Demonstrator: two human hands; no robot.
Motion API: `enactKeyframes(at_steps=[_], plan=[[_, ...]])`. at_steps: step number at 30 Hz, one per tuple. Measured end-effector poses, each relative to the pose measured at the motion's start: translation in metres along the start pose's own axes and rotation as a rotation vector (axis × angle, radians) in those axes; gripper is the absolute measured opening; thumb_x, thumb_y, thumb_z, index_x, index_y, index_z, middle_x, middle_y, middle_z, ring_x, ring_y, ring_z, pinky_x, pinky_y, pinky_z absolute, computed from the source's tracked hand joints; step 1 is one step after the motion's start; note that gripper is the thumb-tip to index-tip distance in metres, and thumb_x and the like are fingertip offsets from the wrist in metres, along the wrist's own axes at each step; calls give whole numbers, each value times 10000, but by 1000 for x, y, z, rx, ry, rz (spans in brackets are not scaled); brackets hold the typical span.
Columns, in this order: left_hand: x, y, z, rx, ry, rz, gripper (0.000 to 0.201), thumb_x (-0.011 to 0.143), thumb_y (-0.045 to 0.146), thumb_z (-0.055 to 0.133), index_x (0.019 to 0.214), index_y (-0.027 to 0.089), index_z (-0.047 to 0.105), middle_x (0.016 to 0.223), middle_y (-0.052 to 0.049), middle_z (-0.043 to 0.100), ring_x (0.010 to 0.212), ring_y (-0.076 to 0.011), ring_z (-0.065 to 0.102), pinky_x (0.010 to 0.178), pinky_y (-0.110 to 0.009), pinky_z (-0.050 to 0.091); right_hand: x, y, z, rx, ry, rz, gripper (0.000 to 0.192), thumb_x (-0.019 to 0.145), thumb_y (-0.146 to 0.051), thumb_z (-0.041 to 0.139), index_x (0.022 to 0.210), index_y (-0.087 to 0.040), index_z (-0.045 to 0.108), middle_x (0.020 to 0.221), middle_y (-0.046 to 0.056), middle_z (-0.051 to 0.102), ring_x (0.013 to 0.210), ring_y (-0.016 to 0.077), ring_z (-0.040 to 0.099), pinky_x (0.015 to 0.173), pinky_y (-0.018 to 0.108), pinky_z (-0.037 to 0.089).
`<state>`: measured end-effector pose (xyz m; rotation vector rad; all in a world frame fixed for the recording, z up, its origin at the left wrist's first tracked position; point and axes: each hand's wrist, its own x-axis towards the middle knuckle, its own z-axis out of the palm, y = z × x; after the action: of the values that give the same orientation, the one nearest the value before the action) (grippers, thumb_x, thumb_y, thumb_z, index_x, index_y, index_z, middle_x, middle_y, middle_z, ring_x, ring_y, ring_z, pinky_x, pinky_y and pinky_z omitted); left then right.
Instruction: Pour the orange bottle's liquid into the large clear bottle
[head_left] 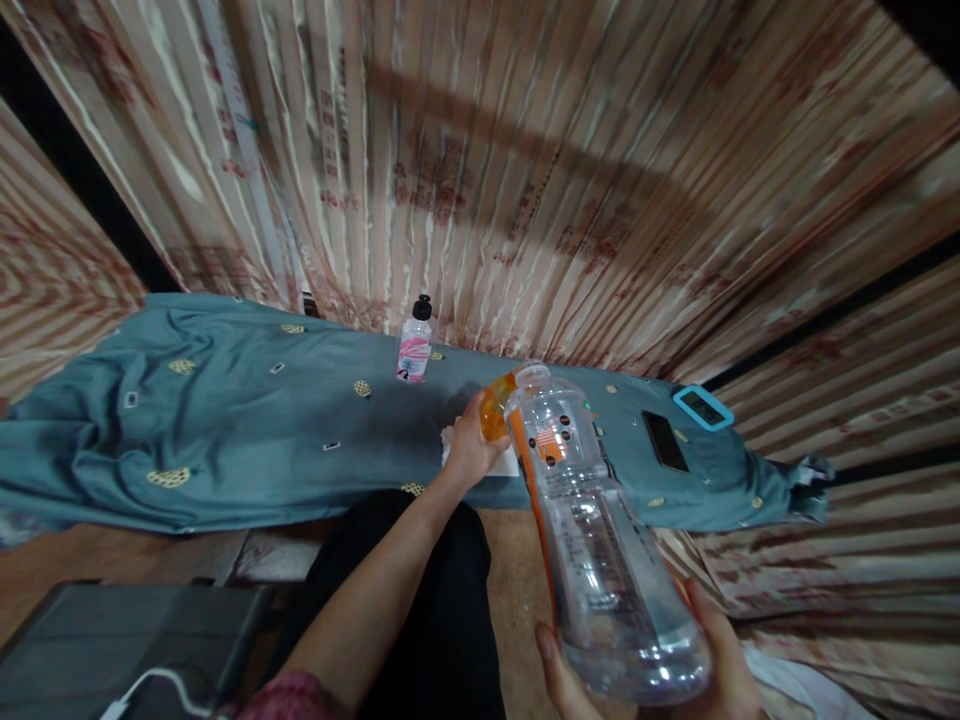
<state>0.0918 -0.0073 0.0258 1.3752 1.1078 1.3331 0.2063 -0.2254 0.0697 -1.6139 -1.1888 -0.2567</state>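
My left hand point(469, 447) is closed round a small, see-through orange cup point(494, 410) above the cloth-covered surface. My right hand point(716, 640) grips the base of a large clear plastic bottle point(600, 550) with an orange and printed label. That bottle leans away from me, its uncapped mouth close beside the cup's rim. Whether mouth and rim touch, I cannot tell. Clear liquid may be inside, but the amount is hard to make out. Under my left hand lies a white paper or tissue point(508, 463), partly hidden.
A small black-topped bottle with a pink label point(415, 347) stands at the back of the green patterned cloth point(247, 430). On the right lie a dark phone point(664, 441) and a blue-framed device point(703, 407). Pleated curtains point(465, 180) hang behind. A grey box point(127, 635) sits lower left.
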Motion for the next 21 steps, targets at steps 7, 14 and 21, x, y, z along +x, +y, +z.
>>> enactKeyframes(at_steps=[7,14,21], plan=[[0,1,-1,17,-1,11,630,661,40,730,1252,196,573,1195,-61,723,1057,-232,695,989,-375,525,-2,-3,0,1,12,24,1046,453,-471,953,1374,-185,549,1161,140,654,891,307,685,631,428,610],[1,-7,1,-9,6,27,626,660,64,741,1253,188,584,1209,-65,715,1073,-232,692,996,-373,529,-2,-1,0,8,-3,81,1011,476,-493,940,1362,-187,560,1128,128,670,843,297,688,649,444,604],[1,-3,0,6,1,16,645,658,47,731,1268,196,583,1189,-57,723,1061,-230,693,995,-372,526,-2,0,-2,-10,-10,67,1028,479,-513,932,1376,-187,552,1148,125,664,877,299,688,668,434,595]])
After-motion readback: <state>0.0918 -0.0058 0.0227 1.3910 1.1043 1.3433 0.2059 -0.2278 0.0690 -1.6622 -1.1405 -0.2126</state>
